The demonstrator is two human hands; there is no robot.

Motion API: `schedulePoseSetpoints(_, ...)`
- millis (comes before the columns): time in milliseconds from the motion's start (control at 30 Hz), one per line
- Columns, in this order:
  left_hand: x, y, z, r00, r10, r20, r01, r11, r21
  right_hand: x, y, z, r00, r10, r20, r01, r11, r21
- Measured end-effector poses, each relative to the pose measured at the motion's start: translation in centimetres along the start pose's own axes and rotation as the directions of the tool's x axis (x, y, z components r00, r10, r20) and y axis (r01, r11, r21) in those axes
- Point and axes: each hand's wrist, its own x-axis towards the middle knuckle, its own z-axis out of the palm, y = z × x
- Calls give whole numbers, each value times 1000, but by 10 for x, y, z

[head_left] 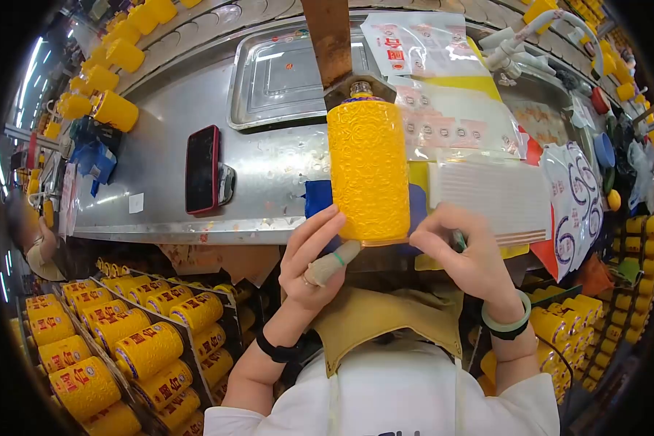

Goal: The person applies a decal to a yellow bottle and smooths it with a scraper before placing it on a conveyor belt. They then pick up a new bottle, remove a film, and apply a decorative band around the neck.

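Note:
A yellow embossed bottle (369,171) lies neck away from me in the middle, its clear neck at a notched metal holder (356,86). My left hand (314,263) grips its lower left side, the fingers along the wall and the thumb, in a pale finger cover, at the base. At the lower right edge of the base is my right hand (463,251), its thumb and forefinger bent close together. A small dark green thing shows inside the curled right fingers; I cannot tell what it is.
A phone with a red case (203,168) lies on the metal bench (152,182), left of the bottle. Behind it is a metal tray (243,87). Printed sheets (450,116) and a white stack (487,196) lie right. Racks of yellow bottles (145,349) stand below.

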Motion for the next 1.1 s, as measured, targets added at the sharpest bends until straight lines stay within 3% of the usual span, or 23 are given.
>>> schedulePoseSetpoints(133, 3, 8, -1, 998, -55, 27, 54, 998, 35, 1, 0, -2, 1000, 30, 4, -30, 1000, 1)
schedulePoseSetpoints(200, 12, 13, -3, 990, 94, 104, -109, 983, 150, 0, 2, -1, 999, 34, 3, -34, 999, 0)
schedulePoseSetpoints(333, 19, 6, 3, 987, 112, 117, -119, 992, 52, 1, 1, -1, 1000, 14, -2, -14, 1000, 2)
schedulePoseSetpoints(467, -1, 2, 6, 1000, -19, 21, 20, 999, -45, -1, -4, 1, 1000, 1, 10, -1, 1000, 20)
schedulePoseSetpoints(533, -6, 5, 7, 974, -225, -37, 215, 959, -183, 0, -3, 2, 1000, -5, 8, 5, 1000, 22)
schedulePoseSetpoints(733, -1, 0, 0, 999, -26, 41, 27, 1000, -9, -2, -5, -2, 1000, 13, 19, -13, 999, 33)
schedulePoseSetpoints(933, 19, 15, -3, 990, 26, 136, -42, 993, 111, 1, 2, -1, 1000, 13, 5, -13, 1000, 13)
schedulePoseSetpoints(1067, 11, 4, 8, 998, 24, 50, -24, 1000, -5, 1, 0, 2, 1000, -6, 10, 6, 1000, 1)
schedulePoseSetpoints(1100, 7, 4, 9, 997, -75, 7, 75, 996, -58, 1, 0, 3, 1000, -4, 6, 4, 1000, 4)
